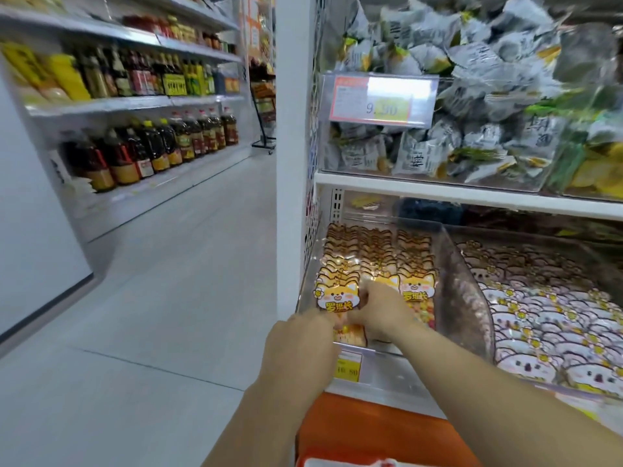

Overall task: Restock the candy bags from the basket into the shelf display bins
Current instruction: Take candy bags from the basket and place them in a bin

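Lower centre of the frame: a person's left hand [300, 345], fingers closed on its lower edge, holds a fox-face candy bag [333, 298] upright, seating it face-out at the front of the clear display bin [462, 264]. The right hand [377, 311] curls over the middle row, apparently steadying it; whether those fingers clamp a bag cannot be told. What looks like the orange basket [371, 429] sits at bottom edge.

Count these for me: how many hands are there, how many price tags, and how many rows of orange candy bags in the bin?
Hands: 2, left hand and right hand
Price tags: 2, upper tag and lower tag
Rows of orange candy bags: 3
Total: 7
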